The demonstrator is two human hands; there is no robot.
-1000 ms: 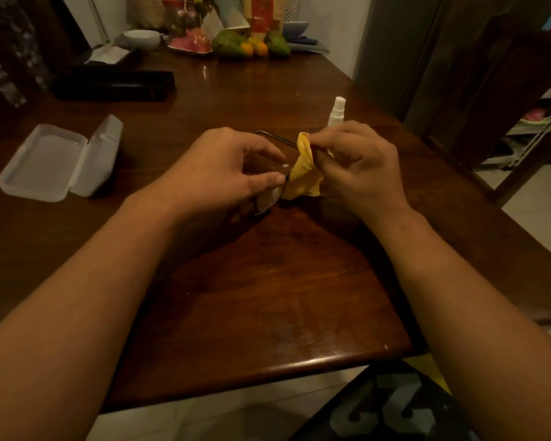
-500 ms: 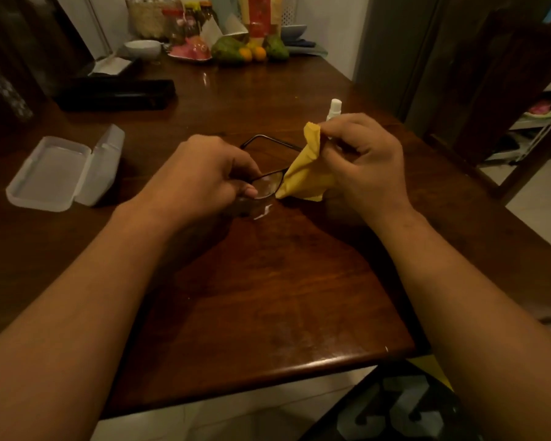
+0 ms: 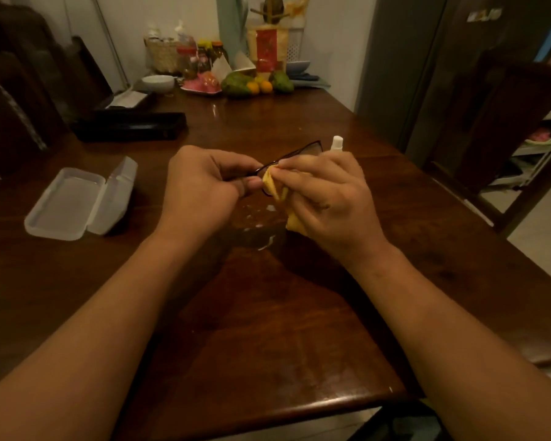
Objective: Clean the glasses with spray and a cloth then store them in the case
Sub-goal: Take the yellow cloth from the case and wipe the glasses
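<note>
Both hands (image 3: pixel 204 183) raised, pinching glasses (image 3: pixel 299 152) and cloth (image 3: pixel 275 186)

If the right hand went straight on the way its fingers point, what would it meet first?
Probably the left hand: the right hand, pinching the yellow cloth on the glasses, points left at where that hand grips the frame. Depth is unclear.

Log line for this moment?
phase: wiping; left hand: holds glasses; right hand: pinches yellow cloth on lens; case: open, empty; spray bottle: upright

Black box (image 3: pixel 131 126), white bowl (image 3: pixel 158 82), fruit (image 3: pixel 237 85) on wooden table (image 3: pixel 268 329).
</note>
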